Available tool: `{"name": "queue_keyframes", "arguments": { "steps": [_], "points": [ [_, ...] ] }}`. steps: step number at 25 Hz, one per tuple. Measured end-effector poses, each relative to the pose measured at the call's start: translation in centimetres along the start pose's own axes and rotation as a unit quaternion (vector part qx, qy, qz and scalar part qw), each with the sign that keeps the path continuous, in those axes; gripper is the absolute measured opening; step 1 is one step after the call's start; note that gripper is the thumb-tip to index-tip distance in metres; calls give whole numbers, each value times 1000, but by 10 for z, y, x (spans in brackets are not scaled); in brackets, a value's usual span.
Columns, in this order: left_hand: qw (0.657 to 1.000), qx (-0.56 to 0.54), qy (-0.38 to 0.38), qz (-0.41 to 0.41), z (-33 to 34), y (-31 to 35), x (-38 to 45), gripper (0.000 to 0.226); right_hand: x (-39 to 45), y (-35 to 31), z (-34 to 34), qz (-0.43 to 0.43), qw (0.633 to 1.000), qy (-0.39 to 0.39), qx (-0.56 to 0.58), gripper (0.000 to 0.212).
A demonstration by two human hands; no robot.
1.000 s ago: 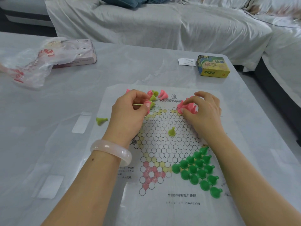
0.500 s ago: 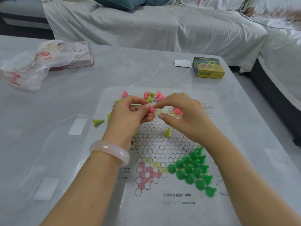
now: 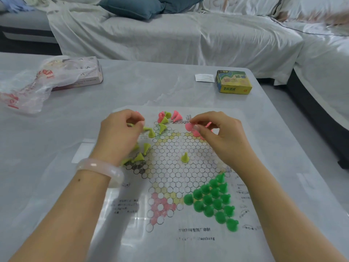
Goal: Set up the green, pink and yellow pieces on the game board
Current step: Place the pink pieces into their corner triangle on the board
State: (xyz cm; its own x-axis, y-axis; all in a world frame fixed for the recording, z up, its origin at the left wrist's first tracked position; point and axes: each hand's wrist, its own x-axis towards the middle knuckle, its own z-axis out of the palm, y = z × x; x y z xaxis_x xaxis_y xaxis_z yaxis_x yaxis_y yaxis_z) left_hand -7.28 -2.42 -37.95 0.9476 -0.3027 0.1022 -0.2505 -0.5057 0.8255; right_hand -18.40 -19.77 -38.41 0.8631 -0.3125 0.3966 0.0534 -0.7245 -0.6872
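A paper game board (image 3: 181, 178) printed with circles lies on the table. Several green pieces (image 3: 213, 201) stand in a triangle at its lower right. Yellow-green pieces (image 3: 149, 133) lie scattered at the upper left, and one yellow piece (image 3: 185, 157) stands alone near the middle. Loose pink pieces (image 3: 176, 116) lie at the board's top edge. My left hand (image 3: 120, 133) hovers with curled fingers over the yellow pieces, pinching something small that I cannot make out. My right hand (image 3: 217, 133) pinches a pink piece (image 3: 188, 126) over a small pink cluster at the upper right.
A yellow and green card box (image 3: 234, 83) and a white slip (image 3: 204, 78) sit at the table's far right. A pink box (image 3: 86, 80) under a crumpled plastic bag (image 3: 30, 91) sits far left. A covered sofa (image 3: 170, 35) runs behind the table.
My hands met near the board's top middle half a second ago and have parted. The right hand went back right with a pink piece; the left hand moved left over the yellow ones.
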Motion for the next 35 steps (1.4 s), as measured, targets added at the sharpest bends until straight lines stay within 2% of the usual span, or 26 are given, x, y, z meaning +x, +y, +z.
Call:
{"name": "queue_keyframes", "arguments": {
  "steps": [3,7,10,12,15,18,20,21,27,32,35],
  "points": [
    [982,178,-10,57,2,-10,38,21,0,1,-4,18,1000,14,7,19],
    [923,366,-79,89,15,-8,77,33,-3,7,-5,39,998,34,-19,18],
    [892,431,-113,78,27,-12,88,22,-2,12,-5,47,997,50,-30,18],
    [895,430,-99,73,28,-17,87,19,-2,13,-4,49,997,48,-41,17],
    [945,314,-24,93,18,-8,76,13,-4,16,-2,57,996,49,-56,17],
    [995,44,47,75,2,22,40,8,-1,17,-2,70,993,62,-69,18],
    [985,-160,40,47,-9,40,9,9,1,15,0,74,992,67,-75,17],
    [975,-219,29,32,-12,43,-5,8,3,13,2,74,992,67,-77,16],
    [967,-249,13,-53,-4,19,-34,10,23,9,2,86,981,42,-168,14],
    [954,-298,-21,-35,-4,22,-37,5,33,12,17,92,965,-8,-244,15],
    [941,-335,-4,-42,-6,22,-39,11,36,12,28,83,958,-32,-274,16]
  ]
}}
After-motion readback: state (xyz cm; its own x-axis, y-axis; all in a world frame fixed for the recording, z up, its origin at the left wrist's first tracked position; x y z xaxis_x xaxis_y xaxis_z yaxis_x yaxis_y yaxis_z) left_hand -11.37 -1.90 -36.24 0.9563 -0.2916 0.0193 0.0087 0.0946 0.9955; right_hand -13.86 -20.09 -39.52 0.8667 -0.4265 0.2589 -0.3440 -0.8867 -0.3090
